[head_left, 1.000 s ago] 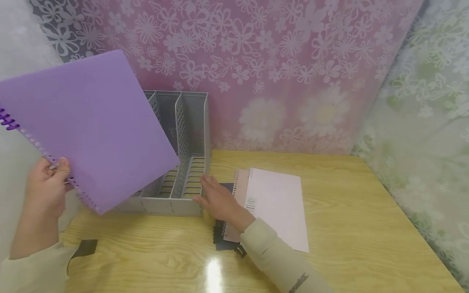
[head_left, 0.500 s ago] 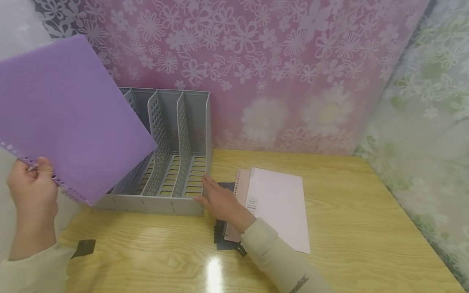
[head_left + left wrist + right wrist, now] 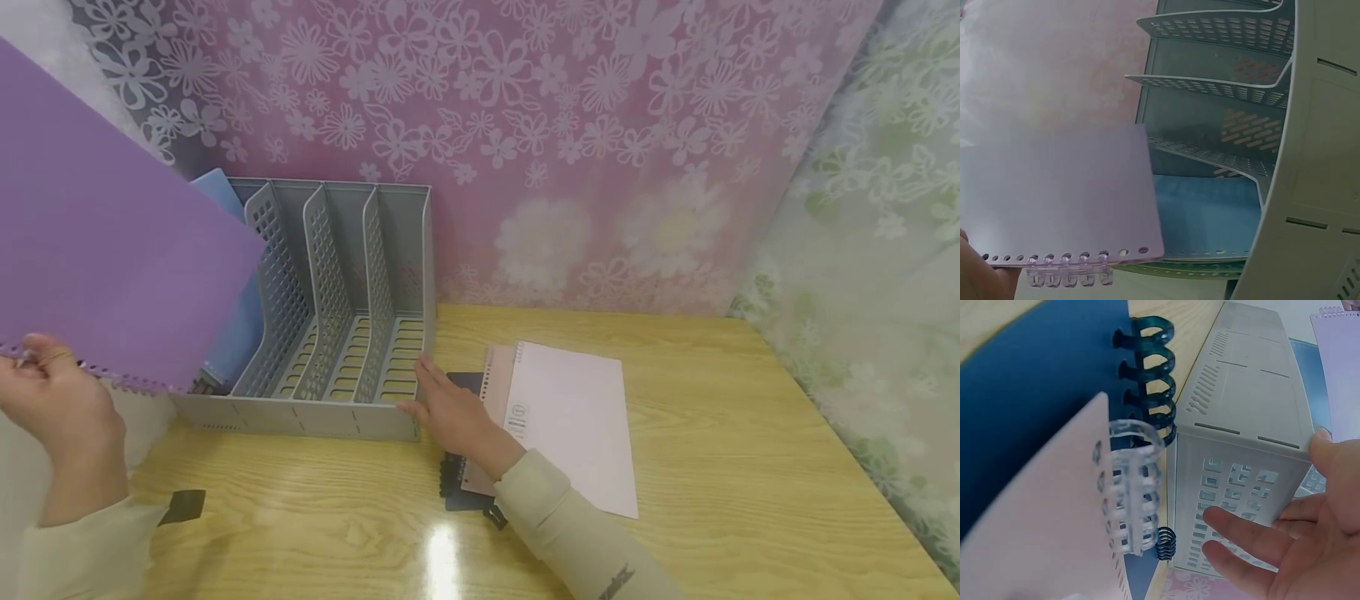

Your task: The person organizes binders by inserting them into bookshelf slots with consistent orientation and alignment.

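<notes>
My left hand (image 3: 71,412) pinches a purple loose-leaf notebook (image 3: 112,225) by its punched, ring-bound edge. The notebook is held up and tilted, and its corner overlaps the left end of a grey file rack (image 3: 300,421) in the head view. In the leftmost slot stands a blue notebook (image 3: 242,333); beside it a green edge (image 3: 1179,270) shows in the left wrist view. My right hand (image 3: 459,421) rests against the rack's right side wall, fingers fairly straight along the perforated panel (image 3: 1210,487) and thumb at the front corner.
Right of the rack lies a pile: a pale pink notebook (image 3: 573,433) on top, a darker pink one (image 3: 495,392) and a dark blue one (image 3: 467,503) beneath. A flowered curtain (image 3: 600,125) hangs behind the wooden table (image 3: 712,467).
The purple notebook has moved left with my left hand, uncovering the rack's left slots and the blue notebook. My right hand stays at the rack's side.
</notes>
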The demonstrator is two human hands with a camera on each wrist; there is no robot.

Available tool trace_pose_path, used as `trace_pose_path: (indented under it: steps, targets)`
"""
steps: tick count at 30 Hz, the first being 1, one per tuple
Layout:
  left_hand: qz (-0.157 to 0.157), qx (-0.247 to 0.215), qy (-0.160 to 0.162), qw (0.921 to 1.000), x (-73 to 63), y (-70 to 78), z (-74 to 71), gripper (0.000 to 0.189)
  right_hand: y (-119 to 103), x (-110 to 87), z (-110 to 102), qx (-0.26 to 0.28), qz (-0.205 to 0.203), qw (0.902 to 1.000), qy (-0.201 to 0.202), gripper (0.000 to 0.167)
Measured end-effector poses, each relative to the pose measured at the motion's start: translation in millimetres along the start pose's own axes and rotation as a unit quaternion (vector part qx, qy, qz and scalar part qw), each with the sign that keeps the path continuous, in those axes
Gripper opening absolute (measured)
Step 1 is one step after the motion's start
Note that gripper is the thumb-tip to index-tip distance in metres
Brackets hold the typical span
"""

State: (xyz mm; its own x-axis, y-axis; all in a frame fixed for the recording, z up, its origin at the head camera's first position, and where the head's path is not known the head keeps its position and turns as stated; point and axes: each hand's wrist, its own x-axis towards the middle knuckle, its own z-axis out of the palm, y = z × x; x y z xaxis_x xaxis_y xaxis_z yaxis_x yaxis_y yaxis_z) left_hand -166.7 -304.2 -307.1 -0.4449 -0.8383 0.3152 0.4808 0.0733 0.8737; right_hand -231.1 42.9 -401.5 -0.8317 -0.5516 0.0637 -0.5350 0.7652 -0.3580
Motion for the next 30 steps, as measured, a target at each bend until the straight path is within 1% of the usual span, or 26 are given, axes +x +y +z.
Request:
trace_pose_path:
  steps: [4,7,10,11,12,15,16,17,19,20,21,23,24,25,28,30]
  targets:
    - [-0.01,-0.013,0.046,0.9988,0.2,-4.6,-0.7,0.059,-0.1,0.1,0.4,0.006,0.0,1.0,0.001,0.07]
    - [-0.005,-0.037,0.074,0.9966,1.0,-7.4,0.5,0.057,0.2,0.3,1.6,0.009,0.001,1.0,0.0,0.071]
    - [0.003,-0.077,0.091,0.9929,2.6,-9.1,1.8,0.056,0.6,0.1,2.2,0.009,0.003,1.0,0.0,0.071]
    - [0.012,-0.091,0.093,0.9914,2.7,-10.3,2.4,0.056,0.7,0.1,2.3,0.011,0.003,0.9999,0.0,0.071]
    - [0.015,-0.109,0.097,0.9892,2.6,-11.0,2.9,0.055,0.9,0.0,2.3,0.012,0.003,0.9999,0.0,0.071]
    - [0.035,-0.091,0.085,0.9916,0.1,-13.2,4.6,0.058,1.5,0.0,3.0,0.018,0.003,0.9998,0.002,0.071]
    - [0.041,-0.074,0.083,0.993,-1.7,-14.1,5.4,0.057,1.6,0.1,3.2,0.018,0.002,0.9998,0.003,0.07]
    - [0.047,-0.077,0.076,0.993,-3.1,-14.8,6.6,0.055,1.7,0.5,3.6,0.019,0.001,0.9998,0.005,0.07]
    - [0.061,-0.059,0.054,0.9949,-5.9,-16.8,10.2,0.051,1.8,0.6,4.3,0.022,0.003,0.9998,0.003,0.07]
    - [0.065,-0.06,0.046,0.995,-7.2,-18.3,12.6,0.048,1.8,0.5,4.4,0.019,0.005,0.9998,0.002,0.07]
    - [0.064,-0.062,0.038,0.9953,-7.8,-19.8,15.2,0.044,1.8,0.2,4.5,0.019,0.007,0.9998,0.0,0.07]
    - [0.055,-0.086,0.022,0.9946,-6.6,-23.4,20.9,0.038,1.4,0.1,4.3,0.014,0.011,0.9998,-0.004,0.069]
    - [0.053,-0.072,0.019,0.9958,-6.0,-25.8,23.7,0.037,1.1,-0.3,3.8,0.012,0.013,0.9998,-0.006,0.069]
    - [0.046,-0.064,0.023,0.9966,-5.3,-28.3,26.3,0.035,0.9,-0.3,3.3,0.007,0.013,0.9999,-0.007,0.069]
    - [0.032,-0.062,0.025,0.9972,-2.1,-35.1,32.8,0.03,0.1,0.3,0.7,0.001,0.009,0.9999,-0.007,0.069]
    - [0.039,-0.046,0.022,0.9979,-0.7,-40.6,36.1,0.029,-0.1,1.5,-1.3,-0.003,0.004,1.0,-0.006,0.069]
